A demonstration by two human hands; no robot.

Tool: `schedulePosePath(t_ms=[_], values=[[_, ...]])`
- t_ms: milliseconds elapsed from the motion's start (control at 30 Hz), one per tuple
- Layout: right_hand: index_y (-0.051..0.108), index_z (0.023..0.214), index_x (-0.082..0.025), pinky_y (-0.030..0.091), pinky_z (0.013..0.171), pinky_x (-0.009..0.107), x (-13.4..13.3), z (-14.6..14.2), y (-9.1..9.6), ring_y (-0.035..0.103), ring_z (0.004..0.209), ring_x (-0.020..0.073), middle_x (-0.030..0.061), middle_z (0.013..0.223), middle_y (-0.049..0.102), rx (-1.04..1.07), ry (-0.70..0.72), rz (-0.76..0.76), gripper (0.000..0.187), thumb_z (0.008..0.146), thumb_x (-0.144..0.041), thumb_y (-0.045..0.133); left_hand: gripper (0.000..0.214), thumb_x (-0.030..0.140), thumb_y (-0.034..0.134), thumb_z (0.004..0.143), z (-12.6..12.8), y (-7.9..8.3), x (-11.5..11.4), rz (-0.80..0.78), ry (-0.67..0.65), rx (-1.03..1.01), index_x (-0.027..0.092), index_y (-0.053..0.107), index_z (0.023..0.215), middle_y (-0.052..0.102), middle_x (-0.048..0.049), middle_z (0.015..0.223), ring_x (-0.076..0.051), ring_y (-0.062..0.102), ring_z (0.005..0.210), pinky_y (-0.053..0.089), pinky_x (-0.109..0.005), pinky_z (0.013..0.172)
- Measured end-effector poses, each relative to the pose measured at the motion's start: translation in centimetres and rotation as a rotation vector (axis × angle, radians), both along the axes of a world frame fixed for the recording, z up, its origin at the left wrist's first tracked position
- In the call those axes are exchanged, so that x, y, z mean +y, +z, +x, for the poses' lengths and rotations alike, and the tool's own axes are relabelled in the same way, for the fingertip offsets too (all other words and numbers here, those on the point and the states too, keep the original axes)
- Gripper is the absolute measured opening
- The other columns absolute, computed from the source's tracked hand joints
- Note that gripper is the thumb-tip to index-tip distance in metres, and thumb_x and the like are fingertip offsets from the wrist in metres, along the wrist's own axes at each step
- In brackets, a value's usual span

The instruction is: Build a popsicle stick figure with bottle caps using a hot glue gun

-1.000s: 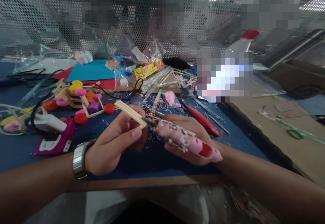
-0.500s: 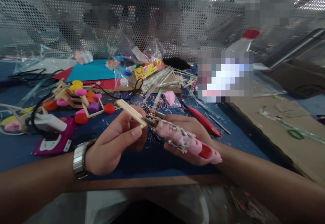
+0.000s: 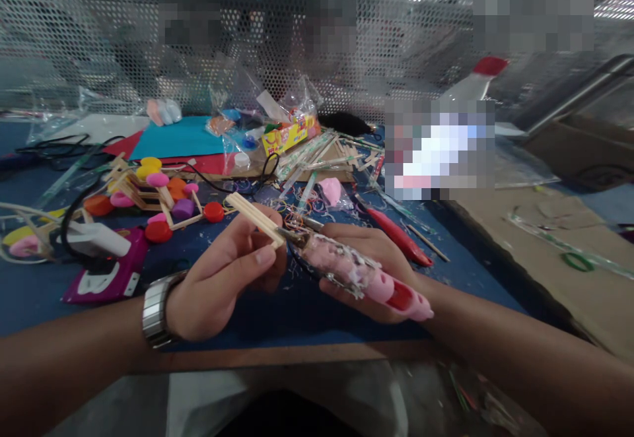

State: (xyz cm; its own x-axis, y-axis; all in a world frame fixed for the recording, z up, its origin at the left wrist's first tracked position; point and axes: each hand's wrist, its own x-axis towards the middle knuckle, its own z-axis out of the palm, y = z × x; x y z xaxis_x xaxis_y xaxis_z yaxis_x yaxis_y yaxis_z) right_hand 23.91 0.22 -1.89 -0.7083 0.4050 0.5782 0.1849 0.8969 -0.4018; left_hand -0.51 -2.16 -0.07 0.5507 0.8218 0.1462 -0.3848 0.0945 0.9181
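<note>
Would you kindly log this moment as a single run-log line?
left hand: pinches wooden sticks | right hand: holds pink glue gun | nozzle: at sticks' end

Pale, bare wood is shown in the stick bundle (image 3: 255, 219); smooth pink plastic, crusted with rough dried glue, in the glue gun (image 3: 356, 272); shiny metal in the watch band (image 3: 156, 308); matt blue covering on the counter (image 3: 297, 315); glossy plastic in the caps (image 3: 158, 231).

A craft workspace is showing here; wooden sticks (image 3: 321, 150), coloured paper (image 3: 178, 138) and plastic caps (image 3: 158, 231) are cluttering a blue table (image 3: 297, 318); a perforated screen (image 3: 99, 28) is standing behind.
</note>
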Motion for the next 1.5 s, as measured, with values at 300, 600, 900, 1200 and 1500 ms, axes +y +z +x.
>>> schedulePosePath(t_ms=[300,600,900,1200,1500], values=[[0.065,0.1,-0.02,0.057,0.08,0.035,-0.26,0.22,-0.02,0.068,0.09,0.0224,0.0082,0.092,0.07,0.005,-0.028,-0.056,0.008,0.098,-0.027,0.065,0.016,0.034,0.068,0.098,0.02,0.16,-0.03,-0.016,0.017,0.01,0.025,0.059,0.108,0.055,0.003,0.075,-0.011,0.045,0.063,0.04,-0.019,0.057],[0.064,0.097,-0.019,0.056,0.073,0.033,-0.1,-0.01,-0.09,0.064,0.079,0.0208,0.0059,0.086,0.066,-0.001,-0.007,0.025,0.007,0.095,-0.025,0.067,0.013,0.031,0.067,0.099,-0.02,0.0,0.06,0.022,0.034,-0.003,0.022,0.062,0.106,0.057,0.0008,0.077,-0.011,0.051,0.064,0.043,-0.02,0.058],[0.062,0.091,-0.02,0.053,0.071,0.03,-0.17,0.0,0.21,0.059,0.075,0.0184,0.0038,0.08,0.062,0.06,-0.001,-0.076,0.006,0.096,-0.023,0.064,0.013,0.027,0.072,0.096,0.02,0.11,-0.03,0.064,0.106,0.002,0.024,0.065,0.106,0.058,0.0003,0.079,-0.012,0.051,0.07,0.047,-0.02,0.062],[0.061,0.094,-0.02,0.052,0.069,0.032,-0.07,-0.07,0.64,0.057,0.075,0.0193,0.0054,0.081,0.063,0.051,0.001,-0.084,0.003,0.095,-0.018,0.063,0.014,0.029,0.071,0.096,-0.04,0.61,-0.03,0.09,0.089,0.006,0.023,0.063,0.106,0.057,0.0006,0.076,-0.013,0.052,0.068,0.045,-0.023,0.062],[0.061,0.095,-0.02,0.054,0.073,0.032,-0.18,0.0,0.28,0.061,0.08,0.0202,0.0053,0.084,0.064,0.01,-0.005,0.03,0.007,0.098,-0.026,0.064,0.014,0.028,0.073,0.093,0.08,0.4,-0.11,0.082,0.14,0.019,0.022,0.065,0.103,0.058,-0.0011,0.083,-0.013,0.052,0.072,0.048,-0.021,0.064]])
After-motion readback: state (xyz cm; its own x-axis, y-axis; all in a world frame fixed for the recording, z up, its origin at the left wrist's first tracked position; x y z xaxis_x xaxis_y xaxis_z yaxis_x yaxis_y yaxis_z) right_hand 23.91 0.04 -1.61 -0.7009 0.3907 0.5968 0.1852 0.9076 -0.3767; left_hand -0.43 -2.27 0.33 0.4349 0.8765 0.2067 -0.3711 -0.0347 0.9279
